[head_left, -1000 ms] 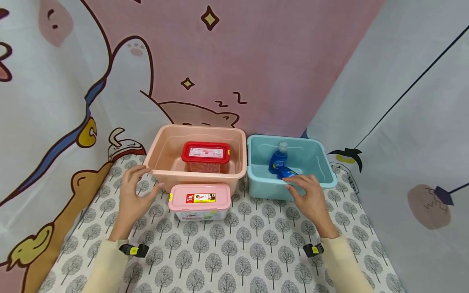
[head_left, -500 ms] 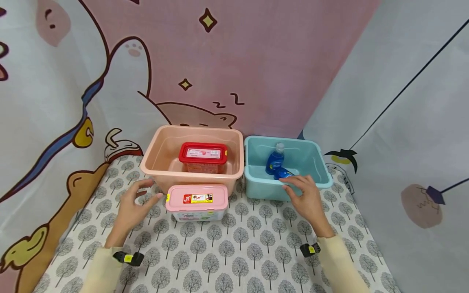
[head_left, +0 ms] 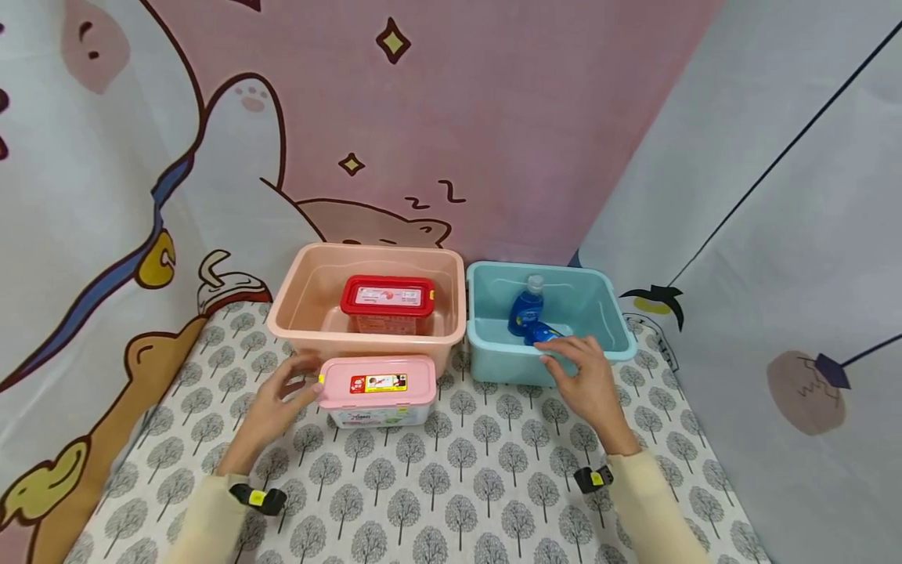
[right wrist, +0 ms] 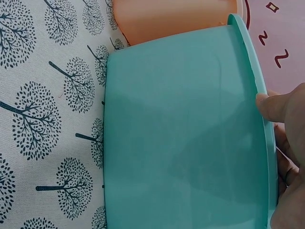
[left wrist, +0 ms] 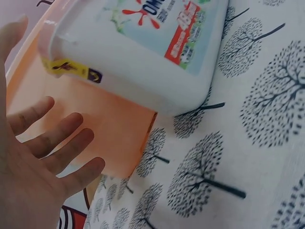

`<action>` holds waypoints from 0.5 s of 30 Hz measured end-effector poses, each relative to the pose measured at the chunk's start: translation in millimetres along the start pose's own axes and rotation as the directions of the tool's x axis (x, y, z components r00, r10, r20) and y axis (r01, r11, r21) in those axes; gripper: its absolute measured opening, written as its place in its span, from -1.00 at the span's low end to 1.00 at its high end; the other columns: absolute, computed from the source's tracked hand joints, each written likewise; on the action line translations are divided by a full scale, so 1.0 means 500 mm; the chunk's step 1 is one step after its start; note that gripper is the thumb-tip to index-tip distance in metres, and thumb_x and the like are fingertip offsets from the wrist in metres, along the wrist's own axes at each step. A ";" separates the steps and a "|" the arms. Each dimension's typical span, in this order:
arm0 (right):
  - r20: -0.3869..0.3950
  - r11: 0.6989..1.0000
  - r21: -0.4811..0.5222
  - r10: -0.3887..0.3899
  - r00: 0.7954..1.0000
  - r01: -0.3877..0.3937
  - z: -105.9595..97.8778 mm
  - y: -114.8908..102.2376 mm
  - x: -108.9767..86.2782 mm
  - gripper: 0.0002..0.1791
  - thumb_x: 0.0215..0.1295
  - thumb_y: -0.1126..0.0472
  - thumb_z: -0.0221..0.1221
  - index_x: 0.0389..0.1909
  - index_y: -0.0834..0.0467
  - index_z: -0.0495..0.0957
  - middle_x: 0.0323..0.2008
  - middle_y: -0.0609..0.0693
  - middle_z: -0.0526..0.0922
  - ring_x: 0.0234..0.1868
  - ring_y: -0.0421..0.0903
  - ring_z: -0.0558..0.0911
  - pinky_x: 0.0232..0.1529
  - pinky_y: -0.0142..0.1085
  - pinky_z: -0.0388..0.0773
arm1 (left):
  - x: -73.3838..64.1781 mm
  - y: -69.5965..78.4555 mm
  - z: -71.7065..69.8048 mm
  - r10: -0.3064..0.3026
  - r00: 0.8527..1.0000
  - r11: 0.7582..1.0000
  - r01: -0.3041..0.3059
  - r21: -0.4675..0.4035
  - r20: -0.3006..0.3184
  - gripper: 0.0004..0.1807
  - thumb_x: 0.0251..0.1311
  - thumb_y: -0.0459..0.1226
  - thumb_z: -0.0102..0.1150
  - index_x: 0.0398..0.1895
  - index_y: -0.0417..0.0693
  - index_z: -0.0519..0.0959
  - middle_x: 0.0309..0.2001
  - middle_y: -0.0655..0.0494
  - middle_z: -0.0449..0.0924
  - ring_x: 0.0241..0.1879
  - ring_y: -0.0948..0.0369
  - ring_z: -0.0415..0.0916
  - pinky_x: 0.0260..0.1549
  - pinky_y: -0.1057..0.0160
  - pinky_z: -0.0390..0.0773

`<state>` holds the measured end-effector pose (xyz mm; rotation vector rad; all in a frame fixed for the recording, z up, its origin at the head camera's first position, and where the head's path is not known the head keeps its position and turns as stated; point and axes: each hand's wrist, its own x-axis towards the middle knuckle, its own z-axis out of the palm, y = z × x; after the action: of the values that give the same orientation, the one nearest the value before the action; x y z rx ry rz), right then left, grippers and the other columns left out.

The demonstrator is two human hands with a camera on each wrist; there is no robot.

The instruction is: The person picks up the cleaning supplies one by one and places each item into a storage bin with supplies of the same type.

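My left hand is at the left end of a white plastic tub with a pink lid, which stands in front of a peach bin. In the left wrist view its fingers are spread beside the tub. My right hand pinches the front rim of a teal bin; in the right wrist view the thumb lies outside the rim and the other fingers go over to the inside. Two blue bottles are in the teal bin, one upright, the other lying and partly hidden.
Inside the peach bin is a tub with a red lid. Both bins stand side by side against a pink and white cartoon curtain. A tree-patterned cloth covers the table.
My left hand has come off the front left corner of the peach bin and moved down and right to the pink-lidded tub. The right hand stays at the teal bin's rim.
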<state>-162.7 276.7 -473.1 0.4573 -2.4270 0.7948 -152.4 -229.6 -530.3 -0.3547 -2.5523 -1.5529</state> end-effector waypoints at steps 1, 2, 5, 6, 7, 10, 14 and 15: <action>0.002 1.000 0.001 0.001 1.000 -0.001 0.000 0.000 0.000 -0.71 0.23 0.31 0.41 -0.03 0.03 0.77 -0.08 0.01 0.78 -0.17 -0.07 0.48 -0.22 -0.28 0.35 | 0.000 0.001 0.004 0.007 1.000 1.000 -0.007 -0.010 0.010 -0.41 0.36 -0.29 0.30 0.41 -0.11 0.39 0.29 -0.15 0.53 0.21 0.21 0.48 0.19 0.18 0.56; 0.003 1.000 0.000 0.002 1.000 -0.002 0.001 0.000 0.000 -0.71 0.23 0.31 0.41 -0.03 0.03 0.77 -0.07 0.01 0.78 -0.17 -0.07 0.48 -0.21 -0.28 0.36 | 0.000 0.002 0.008 0.012 1.000 1.000 -0.012 -0.017 0.023 -0.40 0.35 -0.30 0.30 0.42 -0.12 0.38 0.29 -0.16 0.53 0.20 0.25 0.48 0.19 0.18 0.57; 0.003 1.000 0.001 -0.002 1.000 0.002 0.002 -0.001 0.000 -0.71 0.23 0.31 0.41 -0.03 0.03 0.77 -0.07 0.02 0.78 -0.17 -0.07 0.48 -0.21 -0.27 0.37 | 0.000 0.003 0.019 0.012 0.998 0.999 -0.010 -0.040 0.060 -0.34 0.31 -0.32 0.34 0.45 -0.11 0.35 0.32 -0.19 0.50 0.22 0.36 0.41 0.22 0.23 0.54; 0.002 1.000 0.000 -0.004 1.000 0.004 0.002 -0.001 0.001 -0.71 0.23 0.30 0.42 -0.03 0.03 0.77 -0.07 0.02 0.78 -0.16 -0.06 0.49 -0.20 -0.27 0.37 | 0.000 0.003 0.023 0.005 0.998 0.999 -0.003 -0.035 0.070 -0.32 0.29 -0.31 0.36 0.45 -0.09 0.34 0.33 -0.18 0.49 0.22 0.39 0.39 0.22 0.26 0.52; 0.000 1.000 -0.001 -0.006 1.000 0.006 0.002 -0.001 0.001 -0.71 0.23 0.30 0.42 -0.03 0.03 0.77 -0.07 0.02 0.78 -0.16 -0.06 0.49 -0.20 -0.27 0.37 | 0.000 0.004 0.027 -0.001 0.997 0.999 0.004 -0.039 0.080 -0.29 0.27 -0.31 0.39 0.46 -0.09 0.33 0.33 -0.18 0.49 0.23 0.38 0.39 0.22 0.28 0.51; -0.007 1.000 -0.001 -0.011 1.000 0.011 0.003 -0.001 0.003 -0.70 0.21 0.30 0.43 -0.03 0.04 0.77 -0.07 0.03 0.78 -0.17 -0.05 0.49 -0.20 -0.29 0.35 | 0.001 0.004 0.038 -0.026 0.994 0.999 0.029 -0.028 0.107 -0.22 0.21 -0.28 0.44 0.48 -0.09 0.31 0.31 -0.16 0.50 0.20 0.35 0.40 0.18 0.31 0.49; -0.013 1.000 -0.003 -0.010 1.000 0.010 0.003 -0.001 0.002 -0.71 0.19 0.32 0.44 -0.05 0.05 0.77 -0.08 0.03 0.78 -0.19 -0.05 0.49 -0.22 -0.29 0.35 | 0.003 0.006 0.048 -0.050 0.988 0.996 0.061 -0.067 0.149 -0.10 0.15 -0.26 0.50 0.54 -0.07 0.23 0.33 -0.13 0.47 0.17 0.34 0.44 0.16 0.37 0.49; -0.012 1.000 -0.005 -0.008 1.000 0.008 0.003 -0.001 0.001 -0.71 0.19 0.32 0.44 -0.05 0.06 0.77 -0.09 0.03 0.78 -0.19 -0.05 0.49 -0.22 -0.28 0.35 | 0.002 0.006 0.051 -0.057 0.986 0.994 0.070 -0.079 0.156 -0.06 0.14 -0.25 0.51 0.55 -0.06 0.21 0.34 -0.12 0.46 0.17 0.37 0.44 0.16 0.40 0.48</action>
<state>-163.7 275.4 -473.6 0.4588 -2.4137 0.7857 -152.6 -205.6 -539.3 -0.4216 -2.6418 -1.7231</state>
